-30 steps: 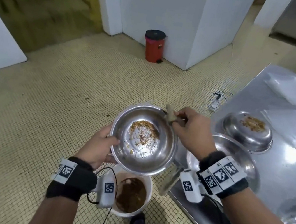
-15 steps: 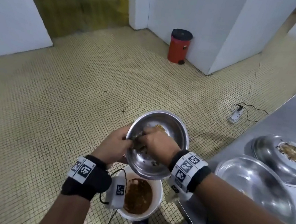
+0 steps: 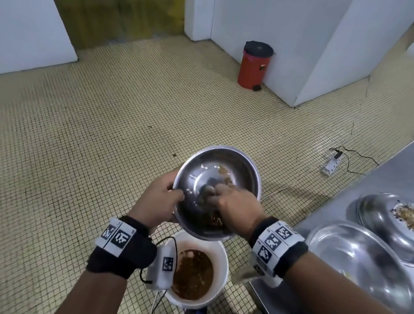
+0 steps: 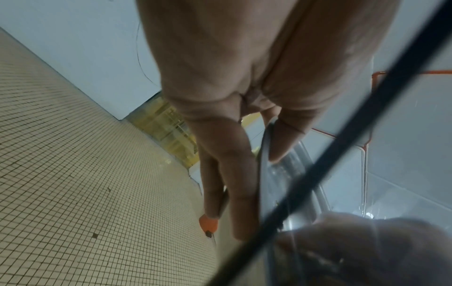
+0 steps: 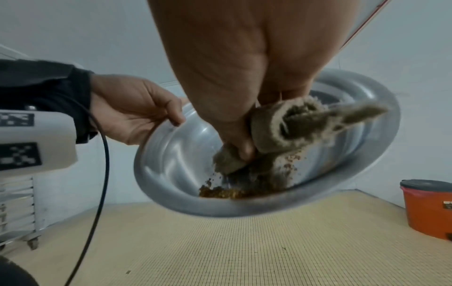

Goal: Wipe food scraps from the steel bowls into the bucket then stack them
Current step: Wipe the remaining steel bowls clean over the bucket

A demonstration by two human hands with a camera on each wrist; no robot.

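Item: bowl (image 3: pixel 215 192), steel, held tilted in the air, its low lip at 6 o'clock directly above the bucket (image 3: pixel 223 267), which stands on the tiled floor beside the steel table (image 3: pixel 397 166).

Left hand (image 3: pixel 158 204): at the bowl's 9 o'clock rim, thumb hooked inside, fingers curled behind the wall, clamped on the rim.

Right hand (image 3: pixel 233 205): inside the bowl, fingers closed around a grey-green cloth (image 5: pixel 288 127), pressing it to the metal.

Scraps (image 5: pixel 229 192): brown crumbs heaped at the low lip, just below the cloth; a smaller patch (image 3: pixel 224 173) sits on the upper wall near 12 o'clock.

Key relation: the heap lies between the cloth and the low lip, and the bucket mouth lies straight under that lip. The right hand is the nearer one; a downward stroke toward 6 o'clock looks like what would send the heap over.

On the table, at 3 o'clock from the held bowl: a bowl with scraps (image 3: pixel 399 224) and a clean-looking bowl (image 3: pixel 361 259), touching or overlapping.

Hard to make out: the right fingertips, hidden by the cloth; the bowl's underside; the left wrist view, crossed by a black cable and blurred. Whether the bucket rim touches the table leg cannot be told.
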